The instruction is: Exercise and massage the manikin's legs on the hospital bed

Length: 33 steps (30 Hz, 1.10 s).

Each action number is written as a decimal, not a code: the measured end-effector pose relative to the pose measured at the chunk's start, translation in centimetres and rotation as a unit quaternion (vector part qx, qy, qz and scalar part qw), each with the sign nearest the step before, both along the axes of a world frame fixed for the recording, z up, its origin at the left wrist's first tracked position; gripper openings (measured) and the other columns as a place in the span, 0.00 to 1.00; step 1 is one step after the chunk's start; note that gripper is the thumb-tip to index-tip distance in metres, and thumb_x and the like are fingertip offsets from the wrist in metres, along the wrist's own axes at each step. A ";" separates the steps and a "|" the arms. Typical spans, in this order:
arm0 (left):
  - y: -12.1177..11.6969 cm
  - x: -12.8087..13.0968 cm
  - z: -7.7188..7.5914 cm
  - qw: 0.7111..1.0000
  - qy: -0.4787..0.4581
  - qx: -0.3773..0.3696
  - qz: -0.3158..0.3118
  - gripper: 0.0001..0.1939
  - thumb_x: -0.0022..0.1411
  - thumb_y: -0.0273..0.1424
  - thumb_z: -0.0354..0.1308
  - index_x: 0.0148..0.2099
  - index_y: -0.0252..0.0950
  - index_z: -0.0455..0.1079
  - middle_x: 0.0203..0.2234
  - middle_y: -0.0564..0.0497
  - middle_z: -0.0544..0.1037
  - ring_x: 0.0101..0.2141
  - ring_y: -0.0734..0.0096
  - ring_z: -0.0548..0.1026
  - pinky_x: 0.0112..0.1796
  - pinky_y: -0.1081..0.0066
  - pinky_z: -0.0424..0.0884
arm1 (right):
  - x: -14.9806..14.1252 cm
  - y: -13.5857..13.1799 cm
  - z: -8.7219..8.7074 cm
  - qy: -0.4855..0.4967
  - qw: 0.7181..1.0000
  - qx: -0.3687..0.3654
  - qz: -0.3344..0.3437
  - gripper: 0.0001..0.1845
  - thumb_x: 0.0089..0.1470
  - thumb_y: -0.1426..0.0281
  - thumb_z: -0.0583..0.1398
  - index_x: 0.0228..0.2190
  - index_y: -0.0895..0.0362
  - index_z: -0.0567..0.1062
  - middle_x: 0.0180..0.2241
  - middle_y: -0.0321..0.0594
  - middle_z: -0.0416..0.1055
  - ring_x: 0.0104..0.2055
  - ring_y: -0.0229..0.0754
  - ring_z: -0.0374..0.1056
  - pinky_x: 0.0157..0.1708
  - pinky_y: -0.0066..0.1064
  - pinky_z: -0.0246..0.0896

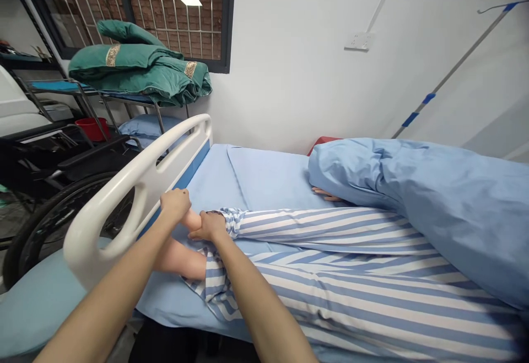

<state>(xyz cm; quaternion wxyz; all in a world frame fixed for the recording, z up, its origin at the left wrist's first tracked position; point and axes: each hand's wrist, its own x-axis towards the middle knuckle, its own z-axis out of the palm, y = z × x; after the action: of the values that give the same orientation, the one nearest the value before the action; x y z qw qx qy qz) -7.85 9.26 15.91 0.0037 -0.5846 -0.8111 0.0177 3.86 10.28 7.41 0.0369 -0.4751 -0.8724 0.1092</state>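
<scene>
A figure in blue-and-white striped trousers (330,286) lies on the bed, with both lower legs bare near the footboard. My left hand (175,204) is closed round the far foot, which its fingers mostly hide. Just above it, my right hand (211,225) wraps the far ankle (192,221) beside the bunched trouser cuff (233,222). The near leg (184,261), smooth and pinkish, rests on the sheet under my left forearm, which covers part of its foot. Whether the figure is a manikin or a person I cannot tell.
A white footboard (107,192) stands close to my left hand. Blue bedding (433,192) is pushed toward the right, with a figure's hand (326,194) at its edge. A wheelchair (53,187), folded green quilts (140,68) and a drip pole (450,71) surround the bed.
</scene>
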 end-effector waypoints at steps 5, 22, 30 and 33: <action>-2.6 0.5 -0.3 0.996 0.050 0.068 0.021 0.20 0.60 0.28 0.37 0.46 0.28 0.68 0.37 0.34 0.74 0.38 0.57 0.74 0.35 0.61 0.67 | 0.5 -0.6 0.4 0.009 1.000 0.018 0.011 0.35 0.34 0.43 0.58 0.39 0.55 0.67 0.39 0.46 0.71 0.41 0.48 0.68 0.38 0.35 0.59; -1.0 1.6 0.6 0.996 0.086 -0.022 -0.030 0.17 0.56 0.17 0.41 0.36 0.19 0.72 0.26 0.36 0.74 0.33 0.62 0.73 0.31 0.67 0.64 | 0.7 -1.1 -1.0 0.057 0.997 0.060 0.001 0.35 0.34 0.45 0.60 0.38 0.57 0.67 0.39 0.46 0.70 0.42 0.49 0.66 0.40 0.36 0.56; 0.0 1.6 -0.9 0.996 0.075 -0.002 -0.053 0.18 0.56 0.20 0.42 0.39 0.29 0.73 0.31 0.37 0.76 0.36 0.62 0.74 0.35 0.65 0.67 | 0.6 -0.9 -1.3 0.049 0.996 0.077 0.008 0.31 0.38 0.47 0.58 0.38 0.57 0.67 0.39 0.46 0.70 0.41 0.49 0.66 0.40 0.37 0.57; -0.2 1.5 -1.1 0.996 0.071 0.027 -0.052 0.19 0.56 0.21 0.41 0.40 0.31 0.72 0.33 0.37 0.76 0.36 0.63 0.74 0.36 0.66 0.67 | 0.6 -0.9 -1.2 0.040 0.996 0.075 0.009 0.30 0.39 0.49 0.59 0.39 0.57 0.66 0.39 0.47 0.69 0.41 0.48 0.65 0.40 0.37 0.56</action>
<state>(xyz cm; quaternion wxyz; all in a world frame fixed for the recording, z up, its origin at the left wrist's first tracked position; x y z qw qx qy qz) -6.33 9.02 14.76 0.0781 -0.6230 -0.7774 0.0374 4.48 9.34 6.16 0.1063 -0.4581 -0.8803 0.0622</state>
